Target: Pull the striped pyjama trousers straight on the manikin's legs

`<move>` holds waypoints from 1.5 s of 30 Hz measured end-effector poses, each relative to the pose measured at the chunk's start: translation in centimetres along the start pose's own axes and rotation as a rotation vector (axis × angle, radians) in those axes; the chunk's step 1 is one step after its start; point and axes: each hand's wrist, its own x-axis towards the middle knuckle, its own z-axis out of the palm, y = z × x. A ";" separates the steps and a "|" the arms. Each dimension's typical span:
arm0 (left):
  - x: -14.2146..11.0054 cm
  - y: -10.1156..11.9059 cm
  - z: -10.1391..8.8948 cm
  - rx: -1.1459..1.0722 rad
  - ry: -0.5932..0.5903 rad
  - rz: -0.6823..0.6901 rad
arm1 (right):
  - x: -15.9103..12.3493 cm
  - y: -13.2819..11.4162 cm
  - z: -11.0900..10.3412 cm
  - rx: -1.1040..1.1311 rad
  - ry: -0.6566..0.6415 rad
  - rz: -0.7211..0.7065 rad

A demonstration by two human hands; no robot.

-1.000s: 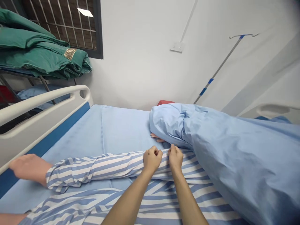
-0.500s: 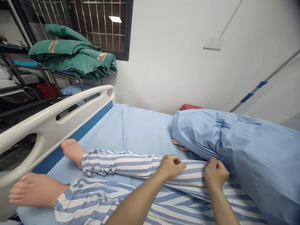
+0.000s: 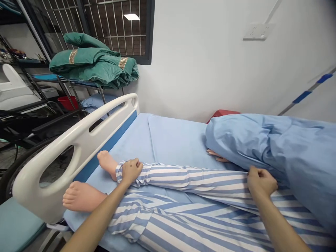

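Note:
Blue-and-white striped trousers (image 3: 210, 178) cover the legs of a figure lying on the bed, whose smooth feet (image 3: 85, 196) look like a manikin's. My left hand (image 3: 132, 170) is closed at the far leg's ankle, pinching the trouser fabric near the cuff. Farther up the same leg, around the thigh, my right hand (image 3: 261, 182) is closed on the trouser cloth beside the blue quilt (image 3: 296, 150). That quilt lies bunched over the upper body. Fingers of the manikin's hand (image 3: 219, 156) poke out from under its edge.
A cream footboard (image 3: 76, 140) with handle holes stands at the left end of the blue-sheeted bed (image 3: 175, 140). Beyond it are a folded green blanket (image 3: 94, 64) on a rack, a red bucket (image 3: 68, 103) and a wheelchair (image 3: 34, 131). An IV pole (image 3: 301, 96) rises at right.
My left hand has slid along the far leg from around the knee down to the ankle cuff. My right hand stays at the thigh. The view has swung left, bringing both feet into sight.

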 end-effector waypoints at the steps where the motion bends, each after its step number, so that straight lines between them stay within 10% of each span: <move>1: -0.3 0.2 0.4 0.055 0.012 0.006 | -0.9 -1.8 -0.5 0.014 -0.048 0.030; 9: -0.4 0.3 0.7 0.129 -0.033 -0.004 | -19.8 -22.7 2.3 0.500 -0.710 -0.627; 13: 0.1 0.0 -0.1 0.031 -0.069 0.004 | -24.9 -26.6 6.4 0.576 -0.812 -0.633; 22: 0.0 5.4 1.5 -0.323 0.032 -0.010 | -22.6 -25.3 8.1 0.899 -0.910 -0.152; 31: 0.0 10.5 2.4 -0.368 -0.003 -0.002 | -20.0 -21.8 6.2 0.726 -0.712 -0.246; 45: -1.0 15.2 3.6 -0.528 -0.176 0.009 | -13.1 -15.3 3.9 0.695 -0.807 -0.244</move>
